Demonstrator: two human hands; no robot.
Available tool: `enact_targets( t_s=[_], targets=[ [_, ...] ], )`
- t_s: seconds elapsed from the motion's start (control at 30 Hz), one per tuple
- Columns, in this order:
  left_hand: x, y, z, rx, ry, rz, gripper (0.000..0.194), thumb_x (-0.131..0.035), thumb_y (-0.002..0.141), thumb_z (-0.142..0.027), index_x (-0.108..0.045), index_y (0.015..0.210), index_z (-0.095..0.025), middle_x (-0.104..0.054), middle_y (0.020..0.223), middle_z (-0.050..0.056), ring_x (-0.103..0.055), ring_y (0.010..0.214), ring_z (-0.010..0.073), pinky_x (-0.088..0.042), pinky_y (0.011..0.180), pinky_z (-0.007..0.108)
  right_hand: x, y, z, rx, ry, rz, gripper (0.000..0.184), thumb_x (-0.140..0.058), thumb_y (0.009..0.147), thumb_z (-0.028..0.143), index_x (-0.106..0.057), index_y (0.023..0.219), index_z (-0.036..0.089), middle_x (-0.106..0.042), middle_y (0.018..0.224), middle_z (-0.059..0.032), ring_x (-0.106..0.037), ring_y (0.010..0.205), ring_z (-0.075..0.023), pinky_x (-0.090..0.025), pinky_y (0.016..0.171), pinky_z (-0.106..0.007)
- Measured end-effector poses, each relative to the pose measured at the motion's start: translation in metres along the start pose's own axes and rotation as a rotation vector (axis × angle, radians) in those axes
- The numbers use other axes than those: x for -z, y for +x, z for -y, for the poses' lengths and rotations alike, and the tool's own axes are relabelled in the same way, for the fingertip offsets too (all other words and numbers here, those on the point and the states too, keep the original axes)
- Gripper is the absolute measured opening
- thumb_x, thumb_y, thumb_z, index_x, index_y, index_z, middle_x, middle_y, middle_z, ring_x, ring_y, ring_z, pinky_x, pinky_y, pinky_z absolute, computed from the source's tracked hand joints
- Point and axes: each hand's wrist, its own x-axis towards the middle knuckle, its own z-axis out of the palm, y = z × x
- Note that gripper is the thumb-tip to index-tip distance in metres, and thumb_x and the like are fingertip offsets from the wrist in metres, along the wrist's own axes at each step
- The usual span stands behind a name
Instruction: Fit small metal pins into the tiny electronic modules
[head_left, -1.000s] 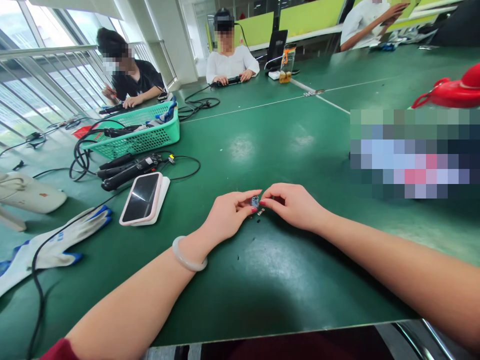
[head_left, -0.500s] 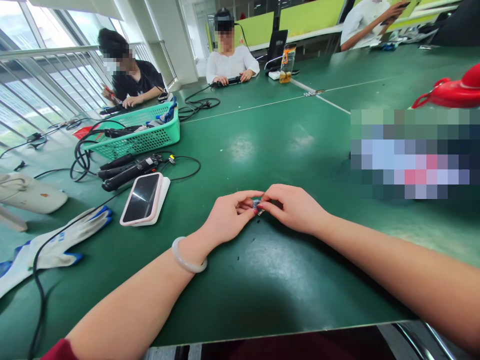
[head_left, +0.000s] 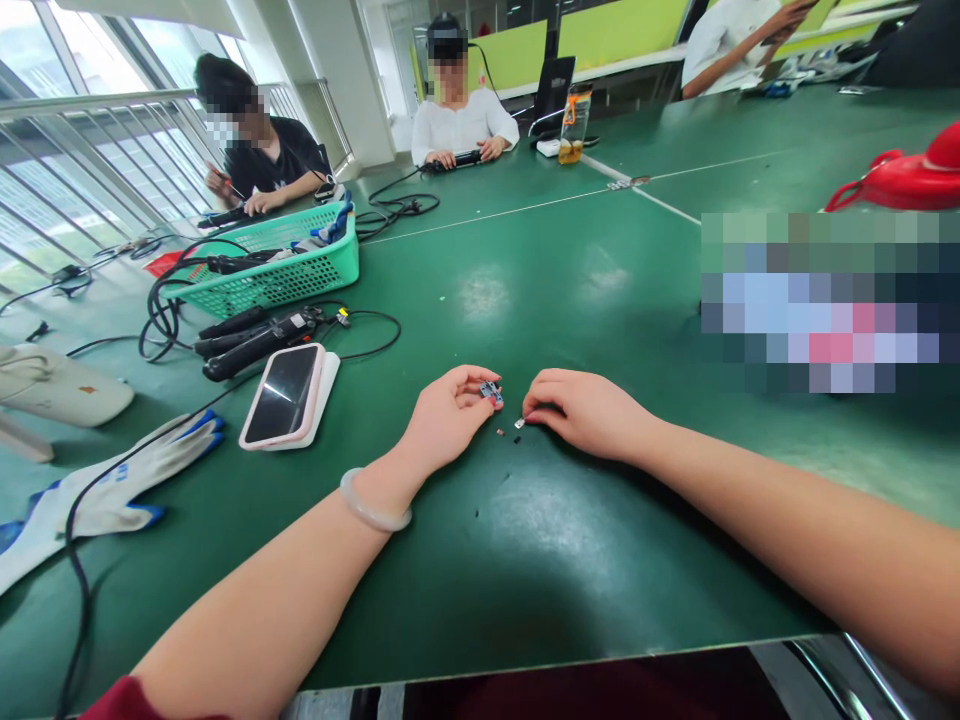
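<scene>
Between the thumb and fingers of my left hand [head_left: 448, 412] is a small blue-grey part [head_left: 490, 391], too small to name its kind. My right hand [head_left: 574, 408], a short way to the right, pinches a tiny silvery-white piece [head_left: 520, 423] at its fingertips. On the green table [head_left: 570, 560] just below the fingers lie a tiny black piece [head_left: 517, 440] and a tiny reddish-brown piece [head_left: 500, 432]. A pale bangle [head_left: 375, 505] circles my left wrist.
To the left are a phone [head_left: 283, 397], black handled devices [head_left: 255, 345] with cables, a green basket [head_left: 274, 280] and a white-and-blue glove [head_left: 120, 480]. A bottle [head_left: 574, 125] stands far back. A red object [head_left: 900, 185] is at right. Several people sit around the table.
My hands have moved apart, the left carrying the blue-grey part leftward. The silvery piece is now in my right fingertips alone, and a reddish-brown piece shows on the table.
</scene>
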Motion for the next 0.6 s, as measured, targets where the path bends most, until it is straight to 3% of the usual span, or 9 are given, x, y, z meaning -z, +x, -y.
enact_targets(
  t_s=[0.33,0.6],
  targets=[
    [-0.0013,-0.0025,-0.0022,-0.017,0.118,0.047,0.036,-0.058,0.077,-0.012,-0.061,0.112,-0.016,-0.069,0.098,0.007,-0.069,0.084,0.0143,-0.054,0.082,0.028,-0.0011,-0.0005,0.0028,0.011,-0.037,-0.012,0.014,-0.049,0.088,0.021,-0.061,0.081,0.021,-0.061,0.084,-0.0017,-0.057,0.075,-0.0148,-0.041,0.069,-0.026],
    [-0.0017,-0.0042,-0.0027,-0.005,0.147,0.068,0.032,-0.059,0.078,-0.017,-0.063,0.11,-0.017,-0.073,0.089,0.005,-0.07,0.083,0.016,-0.055,0.079,0.029,-0.0032,0.0005,0.0031,0.041,-0.077,0.004,0.016,-0.048,0.089,0.023,-0.062,0.08,0.021,-0.06,0.083,-0.0016,-0.056,0.072,-0.0147,-0.04,0.066,-0.027]
  ],
)
